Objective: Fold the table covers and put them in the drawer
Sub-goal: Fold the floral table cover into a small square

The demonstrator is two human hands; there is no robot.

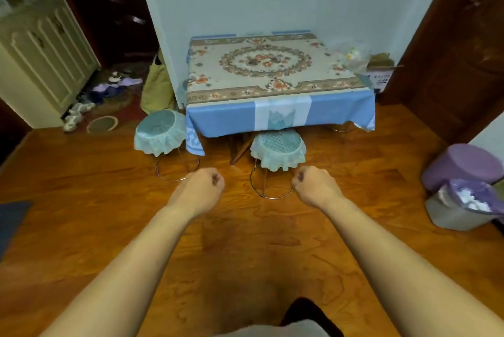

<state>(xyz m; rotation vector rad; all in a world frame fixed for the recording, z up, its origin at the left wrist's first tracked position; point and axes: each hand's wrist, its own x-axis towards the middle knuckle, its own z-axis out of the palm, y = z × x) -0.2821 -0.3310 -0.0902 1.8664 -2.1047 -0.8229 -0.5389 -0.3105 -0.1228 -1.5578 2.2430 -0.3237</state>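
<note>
A small table stands against the far wall with two covers on it. The upper one is a floral patterned cover (pixel 272 67) lying flat on the top. Beneath it a blue cover (pixel 223 121) with a white panel hangs over the front edge. My left hand (pixel 203 186) and my right hand (pixel 313 186) are stretched out over the wooden floor, well short of the table. Both have their fingers curled into loose fists and hold nothing. No drawer is visible.
Two stools with pale green lace covers stand by the table, one at its left corner (pixel 159 132), one in front (pixel 278 150). A purple bin (pixel 463 165) and a lined waste bin (pixel 461 206) sit at right. A cream cabinet (pixel 43 56) and shoes are at left.
</note>
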